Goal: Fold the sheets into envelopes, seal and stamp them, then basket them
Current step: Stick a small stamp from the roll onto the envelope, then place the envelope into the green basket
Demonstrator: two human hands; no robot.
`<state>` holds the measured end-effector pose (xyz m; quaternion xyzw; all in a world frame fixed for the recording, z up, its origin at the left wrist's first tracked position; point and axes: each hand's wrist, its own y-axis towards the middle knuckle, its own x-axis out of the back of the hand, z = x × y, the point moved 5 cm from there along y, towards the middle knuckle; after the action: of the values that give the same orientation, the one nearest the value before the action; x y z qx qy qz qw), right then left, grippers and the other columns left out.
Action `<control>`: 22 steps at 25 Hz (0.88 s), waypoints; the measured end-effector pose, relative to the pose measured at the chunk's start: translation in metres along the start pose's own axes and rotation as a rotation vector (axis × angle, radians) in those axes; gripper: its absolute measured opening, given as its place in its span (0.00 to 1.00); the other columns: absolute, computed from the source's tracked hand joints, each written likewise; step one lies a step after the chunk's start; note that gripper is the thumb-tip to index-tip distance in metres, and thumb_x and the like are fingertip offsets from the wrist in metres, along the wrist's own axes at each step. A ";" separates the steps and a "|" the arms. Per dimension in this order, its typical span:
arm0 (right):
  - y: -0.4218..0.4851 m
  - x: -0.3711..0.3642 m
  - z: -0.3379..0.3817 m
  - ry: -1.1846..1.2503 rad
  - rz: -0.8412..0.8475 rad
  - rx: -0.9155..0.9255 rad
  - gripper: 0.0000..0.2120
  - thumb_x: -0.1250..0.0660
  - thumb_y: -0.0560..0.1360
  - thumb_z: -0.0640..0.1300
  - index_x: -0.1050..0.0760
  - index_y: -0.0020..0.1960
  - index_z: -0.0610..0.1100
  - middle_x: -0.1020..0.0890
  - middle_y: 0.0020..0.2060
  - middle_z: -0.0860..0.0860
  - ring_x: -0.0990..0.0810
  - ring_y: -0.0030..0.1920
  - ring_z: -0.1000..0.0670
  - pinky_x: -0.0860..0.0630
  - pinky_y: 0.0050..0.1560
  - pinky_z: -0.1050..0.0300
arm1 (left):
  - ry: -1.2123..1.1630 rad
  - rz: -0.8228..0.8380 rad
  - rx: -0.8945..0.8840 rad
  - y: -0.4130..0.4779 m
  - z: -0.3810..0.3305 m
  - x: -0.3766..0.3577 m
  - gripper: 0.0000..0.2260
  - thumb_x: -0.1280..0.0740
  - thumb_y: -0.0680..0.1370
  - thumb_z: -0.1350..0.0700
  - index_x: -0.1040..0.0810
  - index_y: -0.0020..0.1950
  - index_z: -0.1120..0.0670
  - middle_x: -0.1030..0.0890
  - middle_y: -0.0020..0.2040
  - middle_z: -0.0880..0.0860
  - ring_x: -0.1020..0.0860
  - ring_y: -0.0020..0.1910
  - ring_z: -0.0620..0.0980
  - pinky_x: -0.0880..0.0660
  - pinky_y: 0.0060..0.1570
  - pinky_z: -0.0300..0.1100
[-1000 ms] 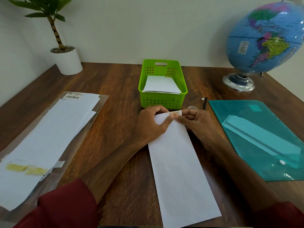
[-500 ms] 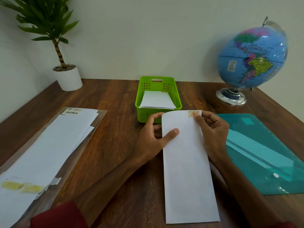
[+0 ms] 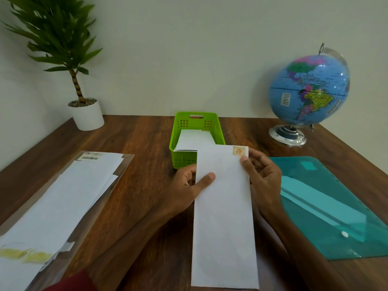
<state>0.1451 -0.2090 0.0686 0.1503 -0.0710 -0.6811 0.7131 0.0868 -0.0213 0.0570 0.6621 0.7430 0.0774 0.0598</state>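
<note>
Pale wall behind, dark wood worktop (image 3: 134,185) in front of me. Both hands hold a long white envelope (image 3: 223,217) at its far end, near end toward me; can't tell if it's lifted off the wood. Left hand (image 3: 186,185): grip clamped on the envelope's left edge, thumb on top, fingers curled under. Right hand (image 3: 262,179): grip clamped on the right edge, thumb tip pressing just below the stamp (image 3: 239,151) in the top-right corner. Envelope's far edge overlaps the near rim of the green basket (image 3: 182,158), w/ white paper (image 3: 193,139) already inside. Stack of white sheets (image 3: 63,198) on clear plastic at left, teal folder (image 3: 336,206) at right. Potted plant (image 3: 84,110) back left, globe (image 3: 308,91) back right.
</note>
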 end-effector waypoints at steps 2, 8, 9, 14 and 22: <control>-0.005 -0.004 0.008 -0.162 0.098 0.100 0.21 0.28 0.78 0.48 0.27 0.69 0.51 0.18 0.59 0.63 0.18 0.60 0.57 0.19 0.54 0.62 | -0.001 -0.098 -0.038 0.003 -0.007 0.013 0.06 0.31 0.80 0.60 0.19 0.53 0.50 0.13 0.48 0.44 0.14 0.48 0.47 0.17 0.45 0.40; -0.047 -0.044 0.031 -0.797 0.652 0.635 0.33 0.24 0.69 0.66 0.27 0.71 0.57 0.43 0.80 0.54 0.46 0.81 0.47 0.39 0.78 0.44 | -0.002 -0.465 -0.047 0.014 -0.014 0.084 0.06 0.30 0.79 0.48 0.19 0.52 0.49 0.13 0.49 0.44 0.14 0.48 0.49 0.17 0.44 0.46; -0.056 -0.051 0.030 -0.835 0.760 0.679 0.34 0.25 0.69 0.68 0.27 0.71 0.58 0.45 0.81 0.54 0.49 0.82 0.47 0.44 0.80 0.44 | 0.001 -0.500 -0.043 0.016 -0.013 0.095 0.08 0.30 0.78 0.46 0.19 0.54 0.48 0.13 0.50 0.46 0.14 0.50 0.52 0.17 0.46 0.48; -0.072 -0.071 0.009 -0.960 0.888 0.868 0.24 0.35 0.80 0.62 0.31 0.74 0.59 0.44 0.82 0.52 0.49 0.82 0.49 0.43 0.78 0.41 | -0.008 -0.518 0.015 0.026 -0.002 0.121 0.15 0.31 0.78 0.43 0.21 0.60 0.50 0.15 0.55 0.48 0.15 0.52 0.54 0.17 0.52 0.53; -0.063 -0.057 0.031 -0.893 0.348 1.169 0.16 0.29 0.79 0.40 0.22 0.67 0.44 0.18 0.65 0.45 0.19 0.63 0.43 0.22 0.57 0.42 | 0.201 -0.239 0.064 0.028 0.011 0.099 0.32 0.41 0.74 0.26 0.22 0.65 0.47 0.19 0.65 0.54 0.21 0.63 0.59 0.27 0.65 0.60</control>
<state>0.0721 -0.1573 0.0840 0.2004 -0.7255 -0.4064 0.5180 0.1044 0.0809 0.0533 0.5595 0.8208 0.1120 -0.0273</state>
